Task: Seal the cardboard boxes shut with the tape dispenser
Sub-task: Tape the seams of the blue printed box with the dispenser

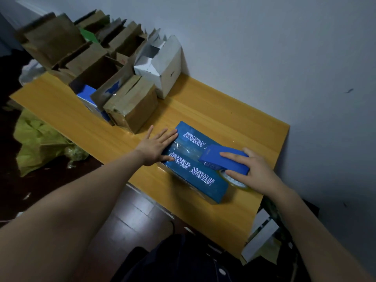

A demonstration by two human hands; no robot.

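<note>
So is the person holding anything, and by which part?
The right hand grips the tape dispenser by its blue body; the left hand just presses flat on the box.

Blue printed cardboard box point(195, 178): glossy finish. Blue plastic tape dispenser point(219, 157): matt. Yellow wood-grain table point(234, 119): smooth, slight sheen. Brown cardboard boxes point(136, 108), ten o'clock: matt.

A blue cardboard box point(203, 180) printed with white characters is shown flat on a wooden table point(234, 119), flaps closed, clear tape point(183, 149) laid along its seam; a blue tape dispenser point(211, 153) is set on top.
</note>
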